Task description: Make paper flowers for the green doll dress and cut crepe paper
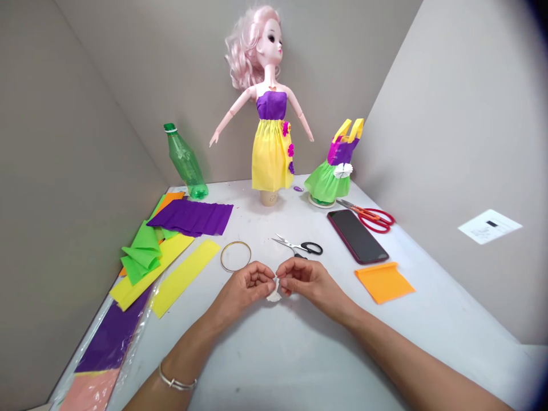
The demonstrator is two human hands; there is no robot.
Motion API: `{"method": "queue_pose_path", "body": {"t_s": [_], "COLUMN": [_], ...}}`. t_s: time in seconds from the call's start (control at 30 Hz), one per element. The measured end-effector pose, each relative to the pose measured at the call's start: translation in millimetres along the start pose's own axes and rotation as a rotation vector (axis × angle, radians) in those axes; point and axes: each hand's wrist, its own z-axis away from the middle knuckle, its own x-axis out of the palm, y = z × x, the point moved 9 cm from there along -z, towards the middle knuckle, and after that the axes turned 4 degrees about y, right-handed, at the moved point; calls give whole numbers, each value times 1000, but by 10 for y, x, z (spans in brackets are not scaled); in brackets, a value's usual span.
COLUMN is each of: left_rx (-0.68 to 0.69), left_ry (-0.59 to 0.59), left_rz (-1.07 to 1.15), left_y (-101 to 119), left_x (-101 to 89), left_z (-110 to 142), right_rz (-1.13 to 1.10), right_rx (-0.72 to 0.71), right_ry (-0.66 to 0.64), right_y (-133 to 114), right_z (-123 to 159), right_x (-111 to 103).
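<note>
Between my fingertips, low over the front middle of the table, is a small white piece with a ruffled, fan-like lower end (pixel 274 296); it looks like crepe paper. My left hand (pixel 252 283) pinches it from the left side. From the other side my right hand (pixel 307 283) pinches it too, fingers curled and thumb pressed in. Most of the upper part is hidden by the fingers. Just beyond my hands lie small black-handled scissors (pixel 311 248), blades pointing left. A thin gold bangle (pixel 221 257) rests beside my left hand.
A pink-haired doll (pixel 272 154) in a purple and yellow dress stands at the back. Right of it are a small green-skirted dress (pixel 327 181), red-handled scissors (pixel 377 219), a phone (pixel 358 237) and orange paper (pixel 384 282). Leftward are a green bottle (pixel 186 162), purple paper (pixel 192 218) and yellow strips (pixel 186 278).
</note>
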Motion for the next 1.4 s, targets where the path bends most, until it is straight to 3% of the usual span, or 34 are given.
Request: {"method": "queue_pose_path", "body": {"t_s": [0.47, 1.4], "left_rx": [58, 52], "left_ry": [53, 15], "left_rz": [-41, -80], "left_y": [28, 45], "left_x": [-42, 26], "left_z": [-20, 14], "right_rz": [62, 25], "right_rx": [-33, -25], "right_ry": [1, -25], "right_y": [17, 14], "right_z": [-11, 14], "right_x": [-1, 75]}}
